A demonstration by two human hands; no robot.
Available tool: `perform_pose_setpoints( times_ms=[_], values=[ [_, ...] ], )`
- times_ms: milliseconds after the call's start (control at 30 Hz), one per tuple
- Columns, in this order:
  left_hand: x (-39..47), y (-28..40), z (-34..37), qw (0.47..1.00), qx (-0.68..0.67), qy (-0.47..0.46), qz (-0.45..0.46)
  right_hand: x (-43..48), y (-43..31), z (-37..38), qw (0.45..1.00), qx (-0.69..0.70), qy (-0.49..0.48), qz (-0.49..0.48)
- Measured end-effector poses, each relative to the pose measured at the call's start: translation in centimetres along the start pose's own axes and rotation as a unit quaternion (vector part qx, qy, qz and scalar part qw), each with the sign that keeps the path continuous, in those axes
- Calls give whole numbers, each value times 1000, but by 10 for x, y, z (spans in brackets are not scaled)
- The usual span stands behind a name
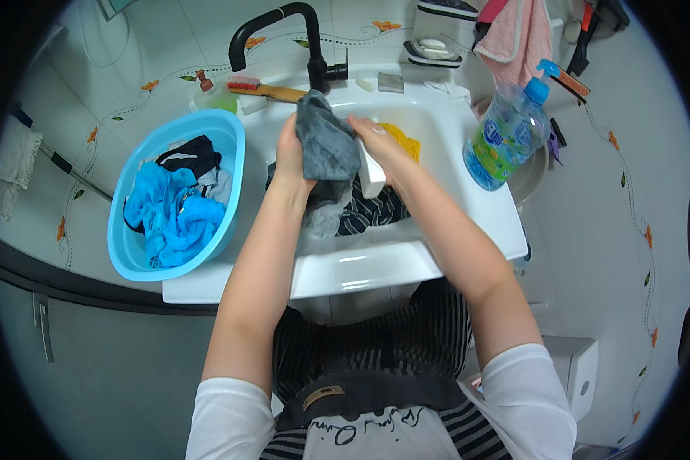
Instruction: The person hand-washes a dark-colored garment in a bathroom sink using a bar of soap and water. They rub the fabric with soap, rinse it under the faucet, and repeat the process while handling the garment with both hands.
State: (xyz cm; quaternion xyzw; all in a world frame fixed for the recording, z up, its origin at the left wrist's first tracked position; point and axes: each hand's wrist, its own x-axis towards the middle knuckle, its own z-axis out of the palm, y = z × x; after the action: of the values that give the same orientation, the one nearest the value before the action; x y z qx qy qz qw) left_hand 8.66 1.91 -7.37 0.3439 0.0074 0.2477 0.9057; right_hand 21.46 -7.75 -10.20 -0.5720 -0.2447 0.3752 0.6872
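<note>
A wet grey cloth [328, 138] is held up over the sink [445, 149] by my left hand [289, 152], which grips its left side. My right hand [376, 141] holds a white oblong block [371, 175] against the cloth's right edge; whether it is soap or a brush I cannot tell. Beneath them in the basin lie a dark striped garment [374, 210], a light grey fabric piece [324, 221] and a yellow cloth [402, 140]. Most of my left fingers are hidden behind the grey cloth.
On the left of the counter stands a blue tub [236, 144] of clothes. A black faucet [316, 52] rises behind the sink, beside a wooden-handled brush [270, 91] and a soap pump bottle [213, 95]. A detergent bottle [506, 138] stands on the right.
</note>
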Motion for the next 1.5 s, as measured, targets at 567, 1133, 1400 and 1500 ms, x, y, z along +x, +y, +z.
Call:
perform_pose_setpoints(
  times_ms=[567,1133,1400,1500],
  values=[
    [5,-3,-6,996,40,-64,-43,-26,-17,-19,985,-116,-39,-118],
    [16,-36,-23,871,491,19,2,-17,-46,-57,954,130,256,-92],
    [-8,-31,5,969,177,165,-58,-34,4,37,739,-484,127,-451],
    [-3,-14,3,983,130,112,-64,-14,11,13,864,-304,140,-377]
  ],
)
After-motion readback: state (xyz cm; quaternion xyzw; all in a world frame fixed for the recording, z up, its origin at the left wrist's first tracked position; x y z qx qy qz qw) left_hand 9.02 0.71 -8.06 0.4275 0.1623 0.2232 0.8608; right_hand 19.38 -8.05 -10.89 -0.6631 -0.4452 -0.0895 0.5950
